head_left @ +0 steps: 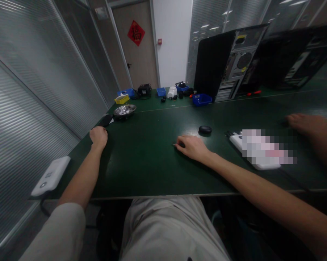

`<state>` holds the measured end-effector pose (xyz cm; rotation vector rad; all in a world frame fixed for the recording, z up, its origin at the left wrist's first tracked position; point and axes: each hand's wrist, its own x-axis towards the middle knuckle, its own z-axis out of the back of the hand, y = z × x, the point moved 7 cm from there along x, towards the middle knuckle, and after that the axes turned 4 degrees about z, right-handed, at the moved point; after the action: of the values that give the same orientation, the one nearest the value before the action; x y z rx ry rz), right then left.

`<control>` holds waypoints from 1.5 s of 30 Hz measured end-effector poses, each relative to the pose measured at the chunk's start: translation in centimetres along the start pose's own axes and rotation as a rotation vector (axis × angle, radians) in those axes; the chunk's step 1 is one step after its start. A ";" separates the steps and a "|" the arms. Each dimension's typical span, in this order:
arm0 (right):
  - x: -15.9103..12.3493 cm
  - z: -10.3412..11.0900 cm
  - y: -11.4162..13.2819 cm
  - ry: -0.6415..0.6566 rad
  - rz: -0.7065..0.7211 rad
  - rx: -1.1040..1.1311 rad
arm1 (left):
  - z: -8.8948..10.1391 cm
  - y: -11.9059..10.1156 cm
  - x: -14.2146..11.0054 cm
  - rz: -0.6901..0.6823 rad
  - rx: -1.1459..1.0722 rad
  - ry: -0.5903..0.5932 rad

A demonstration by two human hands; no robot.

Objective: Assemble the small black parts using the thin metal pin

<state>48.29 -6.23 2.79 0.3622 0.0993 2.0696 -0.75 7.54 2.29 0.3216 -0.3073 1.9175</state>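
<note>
My left hand (98, 137) is closed at the table's left edge, its fingers curled away from me; what they hold, if anything, is hidden. Just beyond it lies a flat black object (106, 120), beside a shiny metal dish (124, 110) with small pieces in it. Low over the middle of the green table (147, 163), my right hand (192, 148) pinches a small thin pointed thing (174, 145), too small to name. A black computer mouse (205, 129) sits right behind that hand.
White power strips lie at left (51, 175) and right (236, 139), the right one partly blurred out. Another person's hand (307, 123) rests at far right. Behind stand blue bins (201, 99), a yellow bin (121, 99) and a black computer tower (214, 65).
</note>
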 end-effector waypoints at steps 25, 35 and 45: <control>-0.1 0.4 0.5 -0.076 0.042 0.066 | 5.9 -19.0 -12.8 -0.787 -0.910 0.416; -0.3 -0.3 2.4 -0.050 0.206 0.129 | 5.2 -23.9 -20.8 -0.926 -1.004 0.686; -0.3 0.0 2.2 -0.023 0.178 0.100 | 6.4 -24.0 -20.9 -1.019 -1.018 0.607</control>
<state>46.55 -7.64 3.22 0.4710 0.1623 2.2406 29.49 -4.28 2.02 -0.6698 -0.5259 0.6275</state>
